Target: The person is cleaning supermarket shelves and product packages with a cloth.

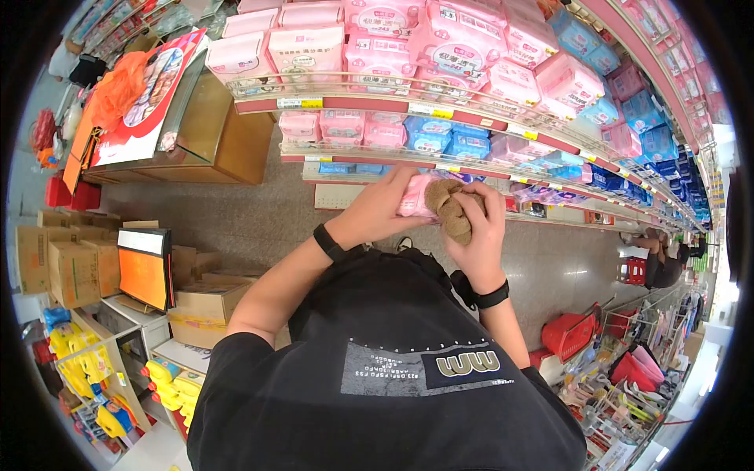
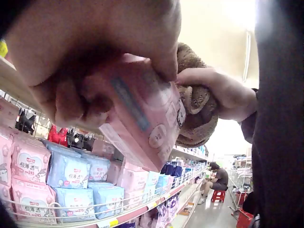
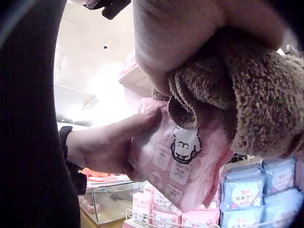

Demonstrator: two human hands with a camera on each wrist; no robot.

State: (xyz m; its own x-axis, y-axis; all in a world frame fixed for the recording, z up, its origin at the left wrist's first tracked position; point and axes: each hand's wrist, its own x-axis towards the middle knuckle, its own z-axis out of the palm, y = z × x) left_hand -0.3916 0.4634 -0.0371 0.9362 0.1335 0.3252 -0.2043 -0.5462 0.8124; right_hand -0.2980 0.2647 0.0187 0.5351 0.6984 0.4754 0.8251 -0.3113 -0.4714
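Observation:
My left hand (image 1: 375,210) grips a pink pack of sanitary pads (image 1: 416,196) in front of my chest. In my right hand (image 1: 484,235) is a bunched brown terry cloth (image 1: 453,213), held right against the pack's end. The right wrist view shows the pack (image 3: 183,154) with a white cartoon animal printed on its face, and the cloth (image 3: 266,95) folded over its upper edge. From the left wrist side, the left fingers wrap round the pack (image 2: 142,116), and the cloth (image 2: 194,126) is bunched behind it.
Shelves with pink packs (image 1: 382,63) and blue packs (image 1: 440,135) stand ahead, edged by a wire rail. A glass-topped counter (image 1: 208,129) is at the left, above cardboard boxes (image 1: 75,267). A person (image 2: 218,178) sits on a red stool down the aisle. A red basket (image 1: 567,336) lies at the right.

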